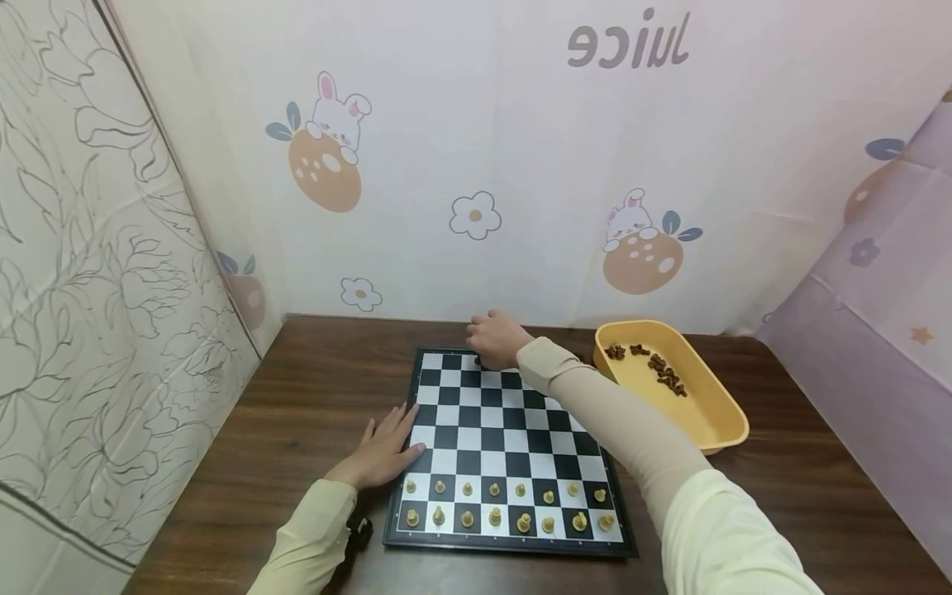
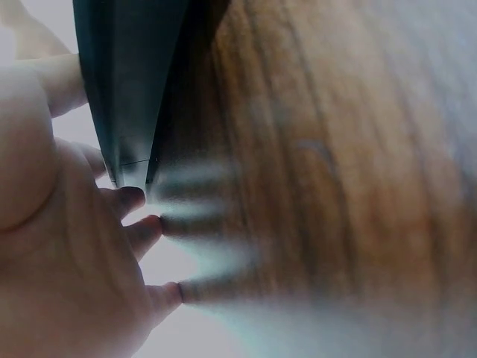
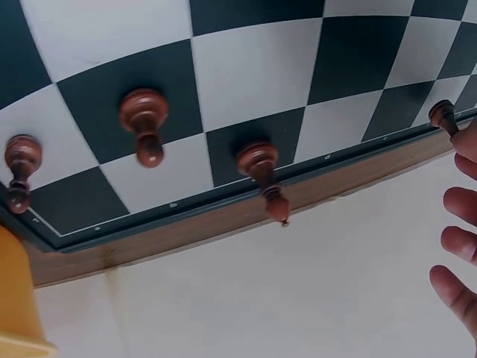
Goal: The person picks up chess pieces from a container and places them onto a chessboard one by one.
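Observation:
A black-and-white chessboard (image 1: 470, 417) lies on the table, gold chess pieces (image 1: 494, 516) filling its two near rows. My right hand (image 1: 497, 337) reaches over the far edge and pinches a brown chess piece (image 3: 441, 113), mostly hidden in the head view. In the right wrist view several brown pieces stand near that edge, among them a pawn (image 3: 143, 119) and a taller pointed piece (image 3: 259, 165). My left hand (image 1: 381, 453) rests at the board's left edge, fingers extended, thumb over the border; its palm (image 2: 67, 261) shows beside the dark board side (image 2: 134, 82).
A yellow tray (image 1: 725, 413) stands right of the board, with several brown pieces (image 1: 665, 373) in it. The wooden table (image 1: 297, 430) meets a patterned curtain (image 1: 476, 273) at the back. A small dark object (image 1: 362, 533) sits by my left wrist.

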Motion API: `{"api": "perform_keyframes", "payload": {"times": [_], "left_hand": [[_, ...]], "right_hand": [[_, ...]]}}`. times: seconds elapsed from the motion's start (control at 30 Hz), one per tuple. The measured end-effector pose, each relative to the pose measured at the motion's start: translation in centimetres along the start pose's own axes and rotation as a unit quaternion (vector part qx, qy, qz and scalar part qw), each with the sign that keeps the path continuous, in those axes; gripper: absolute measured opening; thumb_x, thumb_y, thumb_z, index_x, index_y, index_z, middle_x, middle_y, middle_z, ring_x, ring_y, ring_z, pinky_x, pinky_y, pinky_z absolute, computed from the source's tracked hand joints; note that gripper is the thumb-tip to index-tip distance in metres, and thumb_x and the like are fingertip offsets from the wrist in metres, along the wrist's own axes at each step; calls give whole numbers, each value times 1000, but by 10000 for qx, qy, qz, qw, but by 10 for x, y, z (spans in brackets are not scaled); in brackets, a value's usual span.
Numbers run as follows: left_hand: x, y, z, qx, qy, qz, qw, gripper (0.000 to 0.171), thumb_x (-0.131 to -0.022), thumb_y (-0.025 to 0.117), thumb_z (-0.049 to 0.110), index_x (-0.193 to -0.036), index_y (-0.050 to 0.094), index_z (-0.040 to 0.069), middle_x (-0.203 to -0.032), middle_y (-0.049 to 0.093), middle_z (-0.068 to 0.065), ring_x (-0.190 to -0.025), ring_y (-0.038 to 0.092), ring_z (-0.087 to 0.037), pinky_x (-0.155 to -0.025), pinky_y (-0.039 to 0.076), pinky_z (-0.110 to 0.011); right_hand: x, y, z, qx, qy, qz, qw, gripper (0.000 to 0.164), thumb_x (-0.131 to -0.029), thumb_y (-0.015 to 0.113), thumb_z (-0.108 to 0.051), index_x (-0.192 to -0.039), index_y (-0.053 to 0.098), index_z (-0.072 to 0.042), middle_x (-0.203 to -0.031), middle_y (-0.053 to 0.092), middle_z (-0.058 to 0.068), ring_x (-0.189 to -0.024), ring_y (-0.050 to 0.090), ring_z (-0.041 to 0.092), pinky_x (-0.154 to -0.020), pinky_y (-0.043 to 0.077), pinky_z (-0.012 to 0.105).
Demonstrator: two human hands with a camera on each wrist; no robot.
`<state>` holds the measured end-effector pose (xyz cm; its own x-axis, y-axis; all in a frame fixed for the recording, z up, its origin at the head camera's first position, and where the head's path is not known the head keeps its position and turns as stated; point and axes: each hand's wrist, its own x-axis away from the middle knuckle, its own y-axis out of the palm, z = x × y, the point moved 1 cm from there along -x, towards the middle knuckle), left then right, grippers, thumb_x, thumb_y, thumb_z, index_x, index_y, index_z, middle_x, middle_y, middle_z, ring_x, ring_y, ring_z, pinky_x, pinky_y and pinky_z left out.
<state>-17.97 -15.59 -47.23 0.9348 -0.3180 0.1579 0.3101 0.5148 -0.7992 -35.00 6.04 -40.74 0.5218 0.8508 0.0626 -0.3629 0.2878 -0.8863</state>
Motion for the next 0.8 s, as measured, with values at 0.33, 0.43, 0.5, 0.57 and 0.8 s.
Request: {"api": "perform_keyframes", "payload": {"times": [0.33,0.43,0.5,0.57,0.8], "left_hand": [[-1,2,-1,-42,-52,12,10000,67,-98,50,36,-151,24,6,-155,19,-20,-143,13,-34,-112,1,-58],[-2,2,-1,-57,-61,-1,10000,67,-97,50,37,-151,24,7,-155,19,-20,-143,13,-34,-112,1,-58],[-1,3,0,-50,-35,14,10000,67,-97,50,37,-151,25,6,-155,20,-20,-143,14,-35,-112,2,-58],[-1,3,0,-68,-36,11,10000,67,-97,50,37,-151,25,6,-155,20,-20,-143,14,-35,-112,2,-58],[-1,2,-2,-26,-46,8,10000,67,-98,49,37,-152,23,6,-155,18,-20,-143,13,-35,-111,1,-58]], "right_hand": [[-7,0,-8,-46,28,24,10000,15,-86,65,-19,-98,73,-17,-97,66,-3,-86,55,15,-67,45,29],[-9,3,-9,-7,46,-5,10000,16,-87,64,-19,-100,73,-18,-99,66,-3,-87,54,14,-68,44,28],[-10,4,-9,19,50,-42,10000,17,-87,63,-20,-101,73,-18,-100,66,-4,-88,54,14,-69,44,28],[-10,3,-9,-3,36,-27,10000,17,-87,64,-20,-101,73,-18,-100,67,-4,-88,55,14,-69,45,28],[-6,-5,-1,-102,94,-159,9998,21,-88,64,-17,-107,70,-15,-105,67,-2,-91,56,15,-74,47,32]]}}
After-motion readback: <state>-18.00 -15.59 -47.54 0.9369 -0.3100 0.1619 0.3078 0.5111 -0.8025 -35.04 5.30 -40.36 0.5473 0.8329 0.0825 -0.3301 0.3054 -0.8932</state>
